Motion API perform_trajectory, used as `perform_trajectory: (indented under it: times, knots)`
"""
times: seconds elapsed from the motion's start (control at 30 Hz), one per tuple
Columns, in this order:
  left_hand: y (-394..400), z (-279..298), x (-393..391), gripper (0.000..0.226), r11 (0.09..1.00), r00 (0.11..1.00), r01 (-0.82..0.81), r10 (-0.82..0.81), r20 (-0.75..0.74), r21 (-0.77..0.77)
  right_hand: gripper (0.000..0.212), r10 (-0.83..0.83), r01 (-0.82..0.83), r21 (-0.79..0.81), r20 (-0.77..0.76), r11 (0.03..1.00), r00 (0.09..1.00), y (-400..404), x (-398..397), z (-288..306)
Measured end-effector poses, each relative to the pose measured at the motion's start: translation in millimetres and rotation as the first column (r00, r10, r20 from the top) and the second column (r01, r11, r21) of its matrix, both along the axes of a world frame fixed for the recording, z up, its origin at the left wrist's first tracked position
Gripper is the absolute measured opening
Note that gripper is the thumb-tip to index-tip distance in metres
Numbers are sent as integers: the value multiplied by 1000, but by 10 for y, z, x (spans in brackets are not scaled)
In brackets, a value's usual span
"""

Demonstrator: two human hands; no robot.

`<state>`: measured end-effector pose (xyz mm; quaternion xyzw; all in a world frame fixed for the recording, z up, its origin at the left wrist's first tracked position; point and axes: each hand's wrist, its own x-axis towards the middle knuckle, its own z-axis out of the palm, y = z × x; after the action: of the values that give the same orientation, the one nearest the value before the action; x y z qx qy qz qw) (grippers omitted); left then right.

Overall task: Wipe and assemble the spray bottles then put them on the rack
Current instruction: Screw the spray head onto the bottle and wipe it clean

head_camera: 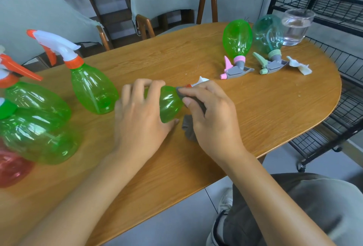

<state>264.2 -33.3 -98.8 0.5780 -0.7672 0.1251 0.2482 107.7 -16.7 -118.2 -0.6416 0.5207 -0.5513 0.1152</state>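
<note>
My left hand (140,116) was wrapped around the see-through green plastic spray bottle (170,103) lying on its side on the oval wooden table (275,108), while my right hand (211,114) pinched a grey cloth (189,127) against its neck. Black wire rack (334,6) stood just past the table's right end.

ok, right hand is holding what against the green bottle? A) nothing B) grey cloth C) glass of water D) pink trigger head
B: the right hand pinches a grey cloth against the neck end of the green bottle, which the left hand grips; the glass stands at the table's far end.
</note>
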Motion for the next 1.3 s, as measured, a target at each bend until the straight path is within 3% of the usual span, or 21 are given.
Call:
perform_trajectory:
  times: [0.23,0.43,0.7,0.87,1.0,1.3]
  knots:
    - [-86,73,84,83,993,980,13,11,-200,121,21,-143,157,-99,134,983,981,52,-27,66]
    - [-71,83,119,82,984,939,40,23,-343,176,13,-137,123,95,160,988,978,55,-4,39]
    - [2,85,39,80,980,958,93,-40,-283,174,15,-94,65,168,166,984,982,21,51,50]
    - [31,95,11,68,984,967,107,-69,-245,146,18,-62,-34,241,380,970,923,23,21,99]
    - [44,64,-23,72,990,980,97,-77,-183,103,17,-65,-71,262,479,963,875,7,16,104]
    - [73,35,-100,77,998,1000,17,-17,3,55,14,-78,1,214,351,977,933,45,23,100]
